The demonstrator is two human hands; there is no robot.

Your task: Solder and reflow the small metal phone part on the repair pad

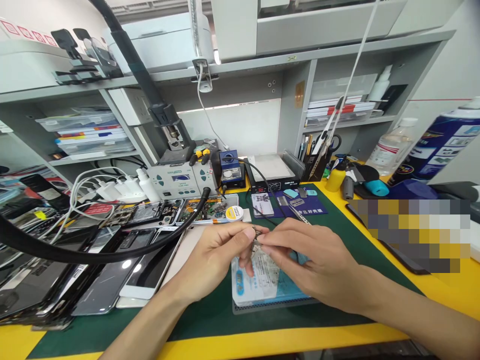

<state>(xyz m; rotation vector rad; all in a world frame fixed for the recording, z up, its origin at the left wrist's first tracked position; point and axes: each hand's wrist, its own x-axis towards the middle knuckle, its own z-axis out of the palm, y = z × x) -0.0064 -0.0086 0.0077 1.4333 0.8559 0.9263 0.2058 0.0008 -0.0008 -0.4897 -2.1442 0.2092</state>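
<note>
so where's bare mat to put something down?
Free: green mat between the phone pile and blue pad; also right of the right hand, up to the yellow edge. Crowded: left side with phones, and the back row by the soldering station.

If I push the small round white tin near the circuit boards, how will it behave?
The small round white tin looks flat and low, so it would probably slide, not tip. It seems light. Lying beside the black hose, it may bump against it.
</note>
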